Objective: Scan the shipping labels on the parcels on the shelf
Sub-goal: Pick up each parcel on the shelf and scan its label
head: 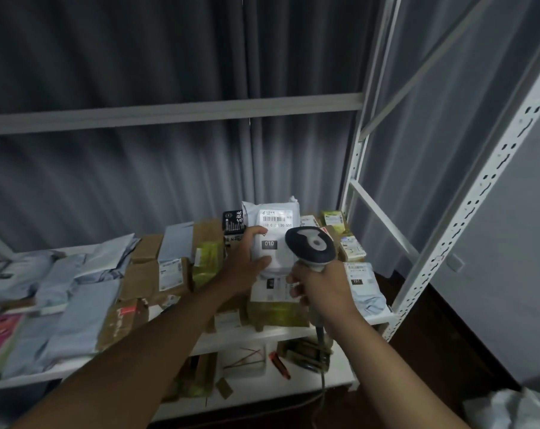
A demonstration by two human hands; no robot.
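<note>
Just right of the frame's centre, the left hand (250, 258) is holding a white parcel (273, 236) upright above the shelf (262, 334), fingers clamped on its left edge with the thumb lying across the face. The right hand (321, 289), fingers wrapped tight around the handle, is bringing the scanner (310, 246) up just in front of the parcel's right side. The label (276, 219) with its barcode is showing at the top of the parcel, clear of the thumb but close to the scanner head. To scan well, the person is probably needing to tilt the head toward that barcode, keep the parcel flat and steady, and keep the thumb below the bars. Other parcels are lying across the shelf toward the lower left.
</note>
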